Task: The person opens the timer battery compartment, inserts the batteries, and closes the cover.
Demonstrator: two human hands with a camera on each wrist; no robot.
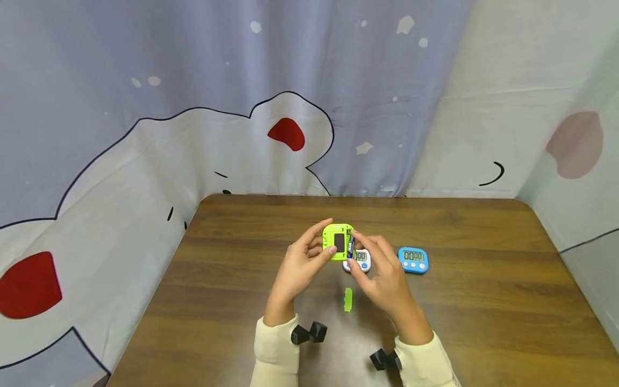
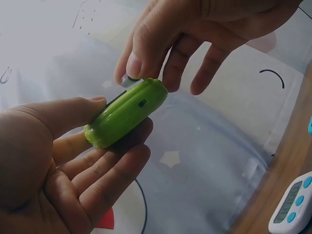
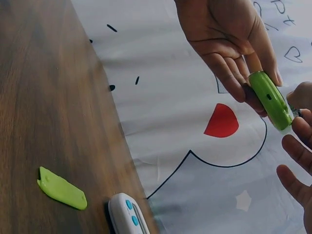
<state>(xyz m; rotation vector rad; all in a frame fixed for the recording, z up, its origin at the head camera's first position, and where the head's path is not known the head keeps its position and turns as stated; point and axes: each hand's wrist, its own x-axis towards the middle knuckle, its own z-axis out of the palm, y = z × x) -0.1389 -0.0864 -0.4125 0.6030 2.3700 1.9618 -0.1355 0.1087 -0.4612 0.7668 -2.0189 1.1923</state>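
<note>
A bright green digital timer [image 1: 340, 242] is held up over the table, its back with a dark rectangle facing the head camera. My left hand [image 1: 299, 269] grips it by the left side, thumb on the back and fingers beneath. With thumb and index finger, my right hand [image 1: 387, 277] pinches a small cylindrical battery [image 1: 351, 246] at the open slot along the timer's right side. In the left wrist view, only a bit of the battery's end [image 2: 127, 81] shows beside the green case [image 2: 127, 113]. A loose green battery cover [image 1: 348, 300] lies on the table below the hands.
Partly hidden behind the green timer, a white timer [image 1: 364, 263] rests on the wooden table [image 1: 232, 279]. To its right lies a blue timer [image 1: 413, 260]. A patterned curtain [image 1: 203, 150] hangs along the table's back and left edges.
</note>
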